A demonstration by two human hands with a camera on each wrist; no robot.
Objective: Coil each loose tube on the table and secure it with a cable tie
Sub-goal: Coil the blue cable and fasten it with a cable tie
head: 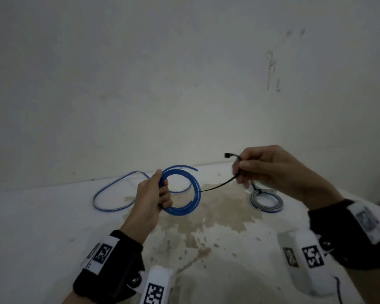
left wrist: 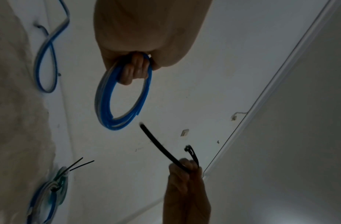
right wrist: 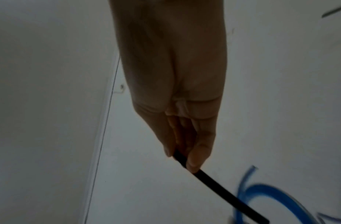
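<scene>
My left hand [head: 160, 194] grips a blue tube coil [head: 193, 194] by its left side and holds it upright above the table; the fingers [left wrist: 135, 71] curl through the ring of the coil [left wrist: 106, 106]. My right hand [head: 250, 170] pinches a black cable tie [head: 219, 186] near its head end, and the tail points left at the coil's right rim. In the right wrist view the tie [right wrist: 223, 189] runs from the fingertips [right wrist: 194, 165] toward the blurred coil [right wrist: 271, 195]. A loose blue tube [head: 110, 194] lies on the table behind my left hand.
A tied grey-blue coil [head: 266, 200] lies on the white table [head: 53, 216] under my right hand, seen with its tie tails as the coil [left wrist: 45, 197]. A brown stain [head: 217, 216] covers the table's middle. A pale wall [head: 184, 84] stands right behind the table's far edge.
</scene>
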